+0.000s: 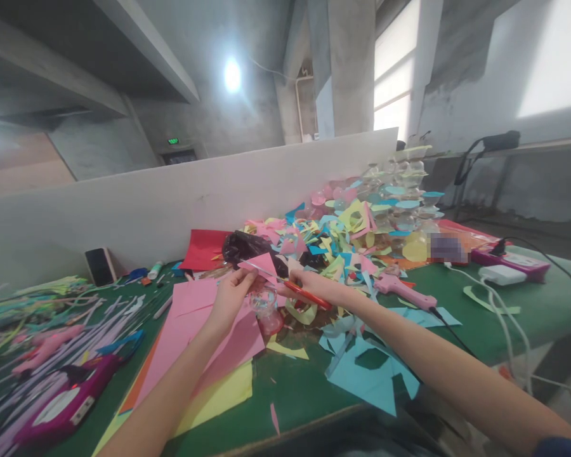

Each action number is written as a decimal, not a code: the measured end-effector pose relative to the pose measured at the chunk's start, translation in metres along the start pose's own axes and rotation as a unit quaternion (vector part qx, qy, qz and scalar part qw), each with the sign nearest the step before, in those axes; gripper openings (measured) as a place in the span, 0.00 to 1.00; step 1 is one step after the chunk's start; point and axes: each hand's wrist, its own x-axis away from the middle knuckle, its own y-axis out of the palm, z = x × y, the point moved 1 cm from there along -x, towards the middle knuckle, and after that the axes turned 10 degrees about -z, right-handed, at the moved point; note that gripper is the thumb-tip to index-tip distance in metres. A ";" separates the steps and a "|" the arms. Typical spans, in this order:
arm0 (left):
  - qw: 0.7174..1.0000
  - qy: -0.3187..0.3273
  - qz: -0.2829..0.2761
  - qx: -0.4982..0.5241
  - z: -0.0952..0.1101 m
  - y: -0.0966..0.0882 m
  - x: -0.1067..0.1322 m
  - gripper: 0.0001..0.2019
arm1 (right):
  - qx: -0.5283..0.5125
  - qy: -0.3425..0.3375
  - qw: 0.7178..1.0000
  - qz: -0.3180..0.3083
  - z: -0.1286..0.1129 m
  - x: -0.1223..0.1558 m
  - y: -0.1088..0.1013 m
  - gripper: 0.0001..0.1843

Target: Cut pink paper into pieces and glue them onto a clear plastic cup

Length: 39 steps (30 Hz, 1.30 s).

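Observation:
My left hand (232,293) pinches a small pink paper piece (262,263) held up over the green table (295,387). Red-handled scissors (299,291) are gripped in my right hand (309,284), their blades reaching into that pink piece. Just below the hands stands a small clear cup-like object (265,308). Large pink sheets (197,330) and a yellow sheet (219,393) lie under my left forearm.
A heap of coloured paper scraps (335,235) and stacked clear cups (400,197) fills the back. A pink glue gun (402,289) lies right, with a power strip (509,263) and cables. Paper strips (52,317) and a phone (99,266) sit left by a white divider (171,203).

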 end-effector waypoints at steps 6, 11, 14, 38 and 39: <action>1.000 0.000 -0.002 -0.002 0.001 0.000 0.001 0.18 | 0.018 0.000 1.000 -0.002 0.003 0.000 0.000 0.31; 1.000 -0.005 0.001 -0.006 -0.002 0.000 -0.001 0.19 | 0.076 0.000 0.997 -0.001 -0.001 0.003 0.000 0.29; 1.000 -0.002 0.001 -0.016 -0.003 0.000 -0.001 0.19 | 0.112 0.010 0.994 0.001 -0.001 0.004 -0.001 0.29; 1.000 0.013 0.021 0.017 -0.003 0.003 -0.001 0.21 | 0.042 0.025 0.999 -0.010 -0.002 0.003 -0.001 0.31; 1.000 0.013 0.022 0.016 -0.002 0.003 -0.001 0.21 | 0.051 0.021 0.998 -0.005 -0.003 0.003 -0.001 0.31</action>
